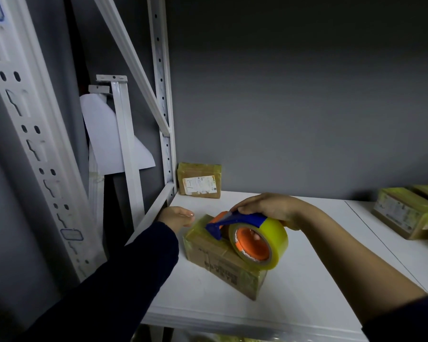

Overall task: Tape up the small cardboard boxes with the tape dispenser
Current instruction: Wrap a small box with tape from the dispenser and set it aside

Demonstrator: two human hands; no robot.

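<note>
White shelf board [319, 255] is serving as the workbench, with a dull grey wall [307, 95] closing it off behind and a perforated rack upright [162, 95] rising at its left edge. The small cardboard box [215, 257] is lying near the front, angled across the board. The right hand [269, 206] is wrapping its fingers round the tape dispenser [235, 219] and pressing its blue nose down onto the box's far end, probably so the strip bites before being drawn along the top. The yellowish tape roll [278, 234] is riding just above the lid.

The left hand [176, 215] is waiting at the box's far-left corner, fingers loosely curled and gripping nothing, likely bracing the box against sliding, though actual contact is unclear. A labelled parcel [199, 180] is leaning against the wall, and more wrapped boxes [405, 215] are sitting well apart on the right.
</note>
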